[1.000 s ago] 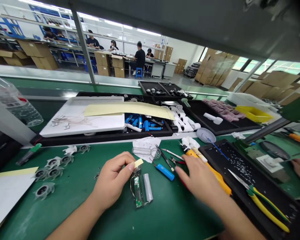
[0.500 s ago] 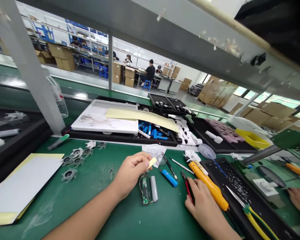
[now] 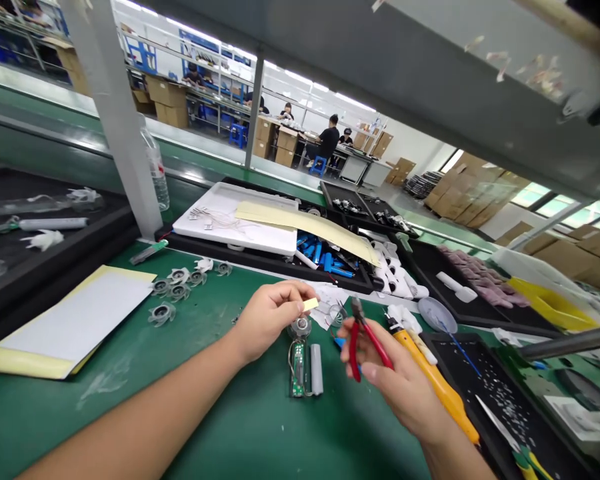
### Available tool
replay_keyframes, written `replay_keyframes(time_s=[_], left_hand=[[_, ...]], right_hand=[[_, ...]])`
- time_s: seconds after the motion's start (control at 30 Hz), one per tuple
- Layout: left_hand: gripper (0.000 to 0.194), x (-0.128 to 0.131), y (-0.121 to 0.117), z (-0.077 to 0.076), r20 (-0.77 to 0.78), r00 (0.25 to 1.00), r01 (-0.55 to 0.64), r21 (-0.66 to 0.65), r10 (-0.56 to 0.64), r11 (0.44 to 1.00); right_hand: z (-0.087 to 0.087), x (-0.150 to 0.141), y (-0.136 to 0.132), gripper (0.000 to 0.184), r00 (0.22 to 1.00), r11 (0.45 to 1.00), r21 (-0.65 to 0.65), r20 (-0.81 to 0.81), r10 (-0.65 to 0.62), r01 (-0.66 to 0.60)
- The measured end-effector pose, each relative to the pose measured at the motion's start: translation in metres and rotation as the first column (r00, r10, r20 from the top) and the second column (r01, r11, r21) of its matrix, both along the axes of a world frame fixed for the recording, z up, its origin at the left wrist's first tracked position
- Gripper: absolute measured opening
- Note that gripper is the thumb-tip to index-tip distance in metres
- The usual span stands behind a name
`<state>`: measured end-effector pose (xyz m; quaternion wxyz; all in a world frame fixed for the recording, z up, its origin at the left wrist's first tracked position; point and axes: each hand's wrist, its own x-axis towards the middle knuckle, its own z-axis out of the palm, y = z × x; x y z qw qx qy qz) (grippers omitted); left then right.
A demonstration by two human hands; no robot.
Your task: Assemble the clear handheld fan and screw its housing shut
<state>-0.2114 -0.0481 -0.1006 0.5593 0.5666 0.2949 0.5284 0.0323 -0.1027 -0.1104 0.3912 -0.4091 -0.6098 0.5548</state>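
Observation:
My left hand point(image 3: 273, 313) pinches a small pale yellow strip point(image 3: 311, 304) between thumb and fingers. It hovers just above a small green circuit board with thin wires point(image 3: 297, 373). A grey cylindrical cell point(image 3: 317, 369) lies beside that board, and a small round metal part point(image 3: 300, 327) sits just above it. My right hand point(image 3: 395, 377) grips red-handled side cutters point(image 3: 365, 343), raised off the mat with the jaws up. A blue cylindrical object point(image 3: 340, 343) is partly hidden behind them. A yellow-handled tool point(image 3: 433, 377) lies to the right of my right hand.
Grey impeller parts point(image 3: 177, 283) lie on the green mat point(image 3: 220, 413) near a white sheet on yellow backing point(image 3: 75, 323). Behind stand a white tray point(image 3: 235, 227) and a black tray of blue cells point(image 3: 320, 257). A black tray with white flecks point(image 3: 485, 393) sits right.
My right hand has picked up the red-handled cutters and lifted them toward the board. My left hand still holds the strip. The view has turned leftward.

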Motion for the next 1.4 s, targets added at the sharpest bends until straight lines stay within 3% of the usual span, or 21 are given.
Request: replay_keyframes(time_s=[0.1,0.23,0.37,0.67,1.1,1.4], left_hand=[[0.028,-0.001,0.001,-0.003,0.084,0.996,-0.005,-0.034,0.008,0.999],[0.030,0.000,0.004,-0.011,0.162,0.986,-0.026,-0.055,0.035,0.998],[0.029,0.000,0.006,-0.018,0.222,0.975,0.020,-0.085,0.000,0.996],[0.026,0.002,0.006,-0.018,0.289,0.956,0.093,-0.117,-0.056,0.989],[0.027,0.008,-0.001,-0.014,0.241,0.969,0.081,-0.113,-0.051,0.990],[0.028,0.006,-0.001,-0.014,0.035,0.998,-0.049,-0.077,0.052,0.996]], right_hand=[[0.005,-0.027,0.024,0.048,0.978,0.985,0.022,-0.118,0.173,-0.171],[-0.015,-0.033,0.032,0.054,0.966,0.983,0.035,-0.182,0.183,-0.180],[-0.025,-0.024,0.020,0.054,0.969,0.975,0.002,-0.110,0.220,-0.221],[-0.010,-0.026,0.013,0.048,0.964,0.966,-0.043,0.067,0.256,-0.253],[-0.012,-0.021,0.002,0.061,0.972,0.966,-0.129,0.039,0.233,-0.226],[-0.014,-0.019,-0.001,0.059,0.983,0.976,-0.129,0.035,0.179,-0.173]])
